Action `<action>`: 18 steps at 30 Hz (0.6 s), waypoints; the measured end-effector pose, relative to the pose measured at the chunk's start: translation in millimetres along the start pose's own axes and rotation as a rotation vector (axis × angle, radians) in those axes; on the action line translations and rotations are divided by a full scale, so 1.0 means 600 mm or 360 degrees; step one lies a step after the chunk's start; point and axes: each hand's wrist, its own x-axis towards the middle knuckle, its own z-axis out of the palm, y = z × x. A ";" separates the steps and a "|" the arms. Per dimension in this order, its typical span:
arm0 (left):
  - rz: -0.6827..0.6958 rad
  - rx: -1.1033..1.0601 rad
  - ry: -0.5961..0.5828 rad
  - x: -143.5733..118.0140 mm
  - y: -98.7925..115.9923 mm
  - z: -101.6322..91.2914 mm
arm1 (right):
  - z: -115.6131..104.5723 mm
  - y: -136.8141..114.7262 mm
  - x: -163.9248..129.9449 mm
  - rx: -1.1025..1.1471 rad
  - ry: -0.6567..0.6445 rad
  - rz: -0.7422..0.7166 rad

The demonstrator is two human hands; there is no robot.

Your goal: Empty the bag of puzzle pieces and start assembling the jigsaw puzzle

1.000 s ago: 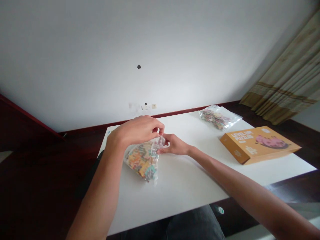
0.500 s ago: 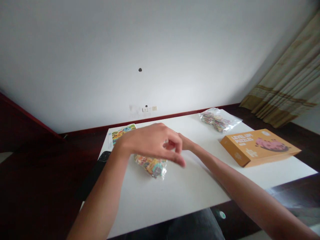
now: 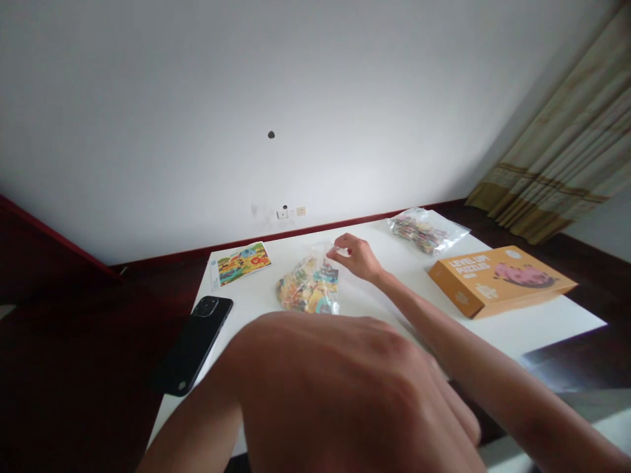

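A clear plastic bag of colourful puzzle pieces (image 3: pixel 309 289) lies on the white table (image 3: pixel 374 309). My right hand (image 3: pixel 358 255) reaches out over the table and pinches the bag's upper right corner between thumb and fingers. My left hand (image 3: pixel 355 394) is raised very close to the camera, with its back filling the lower middle of the view. Its fingers curl down out of sight, and nothing shows in them. It is well apart from the bag.
A black phone (image 3: pixel 194 343) lies at the table's left edge, with a colourful picture card (image 3: pixel 243 262) behind it. A second bag of pieces (image 3: pixel 424 231) and an orange puzzle box (image 3: pixel 497 279) lie to the right. A curtain (image 3: pixel 557 164) hangs far right.
My left hand let go of the bag and rose toward the camera. My right hand kept its pinch and the bag now lies farther out. The phone and card came into view.
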 end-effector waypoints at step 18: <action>-0.0495 0.0328 0.0178 -0.031 -0.019 -0.047 | -0.377 -0.046 0.118 -0.1071 0.0330 0.0425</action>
